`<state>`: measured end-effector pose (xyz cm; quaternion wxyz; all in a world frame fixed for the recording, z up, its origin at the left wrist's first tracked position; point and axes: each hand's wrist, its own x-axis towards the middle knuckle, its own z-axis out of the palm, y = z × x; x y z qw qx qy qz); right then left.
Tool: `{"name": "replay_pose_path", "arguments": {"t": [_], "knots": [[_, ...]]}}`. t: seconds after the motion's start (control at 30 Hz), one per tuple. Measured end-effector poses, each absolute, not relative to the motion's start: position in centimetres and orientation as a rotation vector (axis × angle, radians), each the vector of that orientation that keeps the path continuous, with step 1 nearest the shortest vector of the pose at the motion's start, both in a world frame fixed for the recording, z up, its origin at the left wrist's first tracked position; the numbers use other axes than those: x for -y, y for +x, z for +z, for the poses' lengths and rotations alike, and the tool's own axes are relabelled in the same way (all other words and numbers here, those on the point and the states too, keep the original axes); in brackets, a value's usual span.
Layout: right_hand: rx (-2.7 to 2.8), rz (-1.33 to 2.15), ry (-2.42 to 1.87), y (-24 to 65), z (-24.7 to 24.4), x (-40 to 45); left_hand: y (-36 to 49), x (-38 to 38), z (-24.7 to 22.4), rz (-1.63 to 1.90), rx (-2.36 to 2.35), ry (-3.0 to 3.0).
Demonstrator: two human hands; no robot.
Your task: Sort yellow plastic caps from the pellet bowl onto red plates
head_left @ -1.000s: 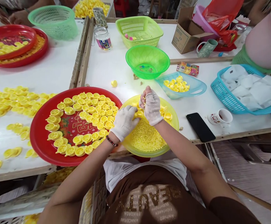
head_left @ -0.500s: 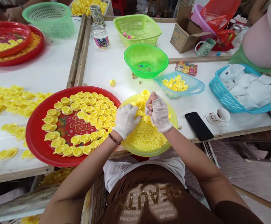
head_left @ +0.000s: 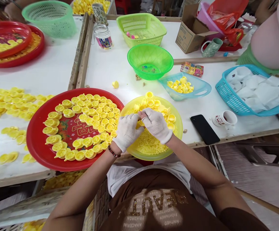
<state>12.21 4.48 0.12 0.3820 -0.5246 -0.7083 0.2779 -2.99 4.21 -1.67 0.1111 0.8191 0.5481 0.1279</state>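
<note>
My left hand (head_left: 128, 131), in a white glove, is closed over the left side of a yellow tray (head_left: 151, 157). My right hand (head_left: 156, 125), gloved with bare fingertips, meets it fingertip to fingertip; what the fingers hold is hidden. Beneath them lie small yellow pieces (head_left: 151, 146), with yellow cups (head_left: 171, 118) behind and to the right. Left of my hands, a large red tray (head_left: 37, 144) bears many round yellow pieces (head_left: 80, 156) in curved rows.
Behind the yellow tray stand a green bowl (head_left: 150, 74) and a blue scoop (head_left: 202, 91) holding yellow cups. To the right are a black phone (head_left: 205, 129), a cup (head_left: 224, 118) and a blue basket (head_left: 235, 102). Loose yellow pieces (head_left: 16, 104) lie on the left.
My right hand has moved left and slightly down to meet my left hand, uncovering yellow cups on the right. My left hand has shifted slightly down.
</note>
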Motion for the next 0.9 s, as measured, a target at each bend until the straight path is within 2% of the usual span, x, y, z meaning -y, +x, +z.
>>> {"name": "replay_pose_path", "arguments": {"t": [0.13,0.27,0.37,0.47,0.53,0.8,0.9], "knots": [[1.857,0.594,-1.387,13.1,0.9,-3.8,-3.0,-4.2,-1.6,0.455,-1.570,2.378],[1.804,0.720,-1.378,14.8,1.7,-2.0,-3.6,-3.7,-1.3,0.570,-1.511,2.366],[2.036,0.823,-1.368,15.8,1.6,-0.3,-4.5,-3.1,-1.3,0.742,-1.425,2.394],[2.180,0.746,-1.446,15.8,1.2,0.5,-5.0,-2.4,-1.4,0.917,-1.339,2.383],[2.057,0.730,-1.516,15.3,1.2,0.5,-4.9,-1.9,-1.4,0.978,-1.287,2.371],[1.762,1.298,-1.332,14.5,1.6,-0.6,-5.5,-0.4,-0.2,0.938,-1.287,2.315],[1.964,1.187,-1.373,15.0,0.7,0.3,-9.0,-0.7,0.5,0.929,-1.499,2.257]]}}
